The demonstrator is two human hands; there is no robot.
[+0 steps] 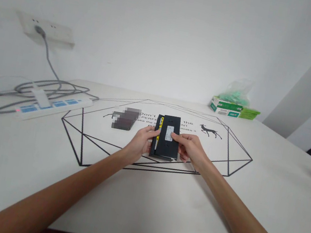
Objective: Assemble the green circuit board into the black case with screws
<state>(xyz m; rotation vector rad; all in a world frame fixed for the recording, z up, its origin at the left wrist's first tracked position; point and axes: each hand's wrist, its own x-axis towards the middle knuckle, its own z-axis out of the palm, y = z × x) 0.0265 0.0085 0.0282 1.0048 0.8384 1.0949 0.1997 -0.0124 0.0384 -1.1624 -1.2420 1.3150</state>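
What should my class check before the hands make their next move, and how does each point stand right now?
1. Left hand grips the left edge of the black case: ok.
2. Right hand holds the right side, thumb on the white label: ok.
3. Top panel covers the part beneath: not ok, a yellow-marked strip shows along the left.
4. Dark box, partly pixelated, sits apart from both hands: ok.
5. Power strip lies away from both hands: ok.
6. Label wording readable: cannot tell, too small.
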